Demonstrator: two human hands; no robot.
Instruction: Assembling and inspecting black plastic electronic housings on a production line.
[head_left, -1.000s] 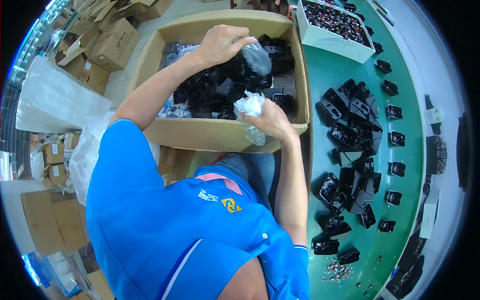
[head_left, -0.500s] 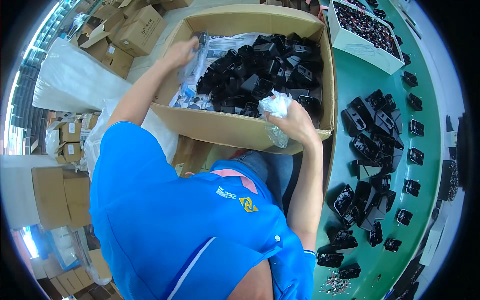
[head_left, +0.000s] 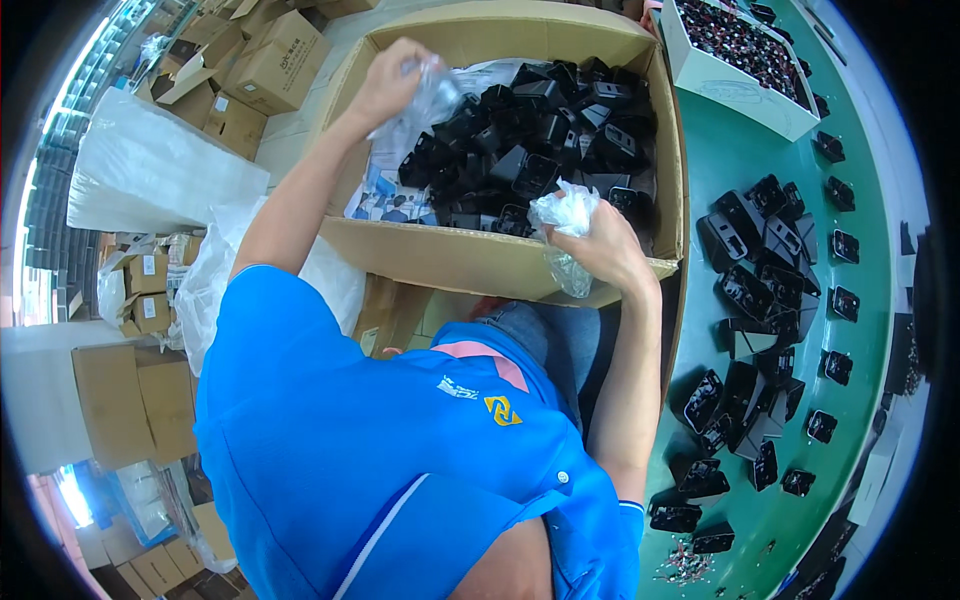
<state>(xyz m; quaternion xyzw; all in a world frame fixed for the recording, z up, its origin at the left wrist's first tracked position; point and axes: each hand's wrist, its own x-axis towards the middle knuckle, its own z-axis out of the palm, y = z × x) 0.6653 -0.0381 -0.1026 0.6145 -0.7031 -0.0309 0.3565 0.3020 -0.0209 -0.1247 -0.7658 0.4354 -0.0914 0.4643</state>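
In front of me stands a large open cardboard box [head_left: 450,262] holding a heap of black plastic housings [head_left: 540,140] on printed paper [head_left: 385,195]. My left hand [head_left: 393,82], over the box's left side, is closed on a clear plastic bag [head_left: 432,98] that hangs beside the heap. At the box's near right edge, my right hand [head_left: 608,245] is wrapped round a crumpled wad of clear plastic bags [head_left: 565,212]. Part of that wad droops outside the near wall.
On the right, a green table [head_left: 720,165] carries a pile of black housings [head_left: 765,270] and a row of small black parts [head_left: 845,302]. A white box [head_left: 735,80] of tiny parts stands at its far end. Cartons [head_left: 275,62] and white foam sheets [head_left: 150,165] lie to the left.
My left hand has risen slightly and moved right, carrying the clear bag toward the heap. My right hand still grips the wad. The whole view has shifted a little.
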